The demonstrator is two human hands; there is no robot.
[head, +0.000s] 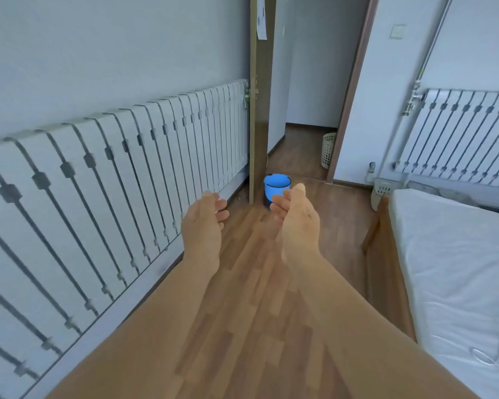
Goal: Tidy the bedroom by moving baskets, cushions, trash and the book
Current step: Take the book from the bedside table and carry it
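1. Evidently both hands were held out ahead with nothing in them: the left hand point(203, 223) had its fingers point(219, 210) loosely spread and only slightly bent, and the right hand point(298, 223) was turned palm inward with its fingers point(280, 205) relaxed and apart, the thumb up.
2. The two palms faced each other across a gap, which reads as a readiness to take something round from both sides.
3. The blue bin point(276, 187) stood on the wooden floor point(251, 283) just beyond the right fingers, which overlapped its lower part in view; whether they touched it could not be told, though it looked farther off.
4. It sat against the edge of the open door point(259, 116), probably parked there out of the walkway.
5. A white basket point(328, 149) stood well beyond the fingers in the hallway, and another white basket point(382, 192) was tucked to the right of the fingers, between the bed point(458, 254) and the wall.
6. A long radiator point(113, 174) ran along the wall to the left of the fingers.
7. Judging by the reach, the bin was the likely next pick-up.
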